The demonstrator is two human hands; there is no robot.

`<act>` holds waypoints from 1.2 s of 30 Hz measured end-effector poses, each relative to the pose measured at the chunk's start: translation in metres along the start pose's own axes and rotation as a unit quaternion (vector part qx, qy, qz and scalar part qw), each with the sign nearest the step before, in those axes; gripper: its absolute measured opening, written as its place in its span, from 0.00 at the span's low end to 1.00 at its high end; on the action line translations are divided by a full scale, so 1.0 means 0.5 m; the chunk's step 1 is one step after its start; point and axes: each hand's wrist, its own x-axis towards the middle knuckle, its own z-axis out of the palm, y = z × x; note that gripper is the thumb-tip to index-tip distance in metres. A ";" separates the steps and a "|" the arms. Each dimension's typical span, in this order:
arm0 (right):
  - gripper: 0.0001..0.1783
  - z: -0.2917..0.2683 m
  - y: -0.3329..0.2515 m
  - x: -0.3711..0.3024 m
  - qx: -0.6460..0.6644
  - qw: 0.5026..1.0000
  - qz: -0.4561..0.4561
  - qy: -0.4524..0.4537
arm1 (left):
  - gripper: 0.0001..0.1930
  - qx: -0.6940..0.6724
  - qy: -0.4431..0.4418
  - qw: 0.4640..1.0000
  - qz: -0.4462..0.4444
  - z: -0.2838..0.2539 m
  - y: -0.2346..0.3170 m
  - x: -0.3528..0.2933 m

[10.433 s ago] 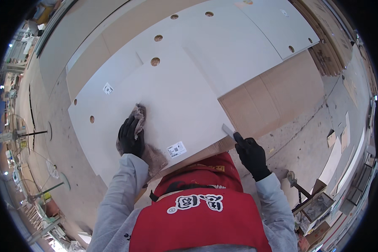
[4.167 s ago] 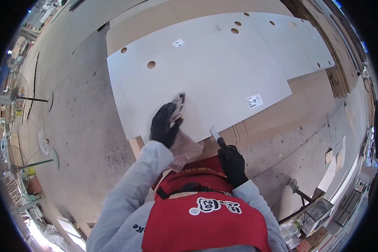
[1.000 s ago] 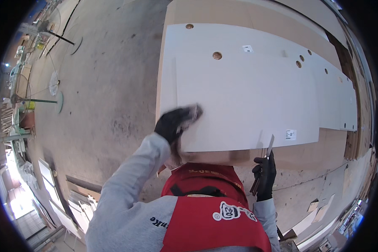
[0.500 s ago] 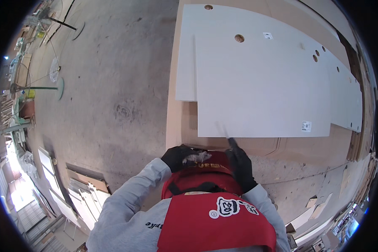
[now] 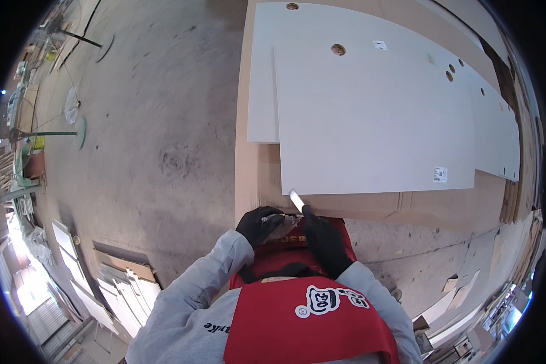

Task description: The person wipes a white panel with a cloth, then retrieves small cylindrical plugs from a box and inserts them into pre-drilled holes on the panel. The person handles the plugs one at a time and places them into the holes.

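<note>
1 silver blade [image 5: 296, 200] slants at 1 corner of the white panel [image 5: 370, 133].

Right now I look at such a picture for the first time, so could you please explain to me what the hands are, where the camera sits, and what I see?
There is no robot here. You see a person's left hand and right hand, both in black gloves. A wide fisheye camera on the person's head looks down, so straight edges bend toward the rim.

Large pale panels overlap on brown cardboard; round brownish spots and a white label show on them. The left hand holds crumpled greyish material, perhaps cloth or film. The right hand holds a flat-bladed tool, its tip by the panel's near edge; I cannot tell whether they touch.
</note>
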 end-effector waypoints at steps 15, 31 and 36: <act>0.23 -0.079 0.070 -0.070 -0.027 0.984 0.130 0.117 | 0.16 -0.026 -0.021 0.999 -0.001 -0.003 0.017 0.000; 0.25 -0.181 0.221 -0.091 -0.071 0.925 0.180 0.327 | 0.12 -0.204 0.122 0.957 0.165 -0.107 0.263 0.109; 0.23 -0.220 0.262 -0.101 -0.054 0.886 0.268 0.375 | 0.25 0.190 0.352 0.811 0.427 -0.064 0.361 0.193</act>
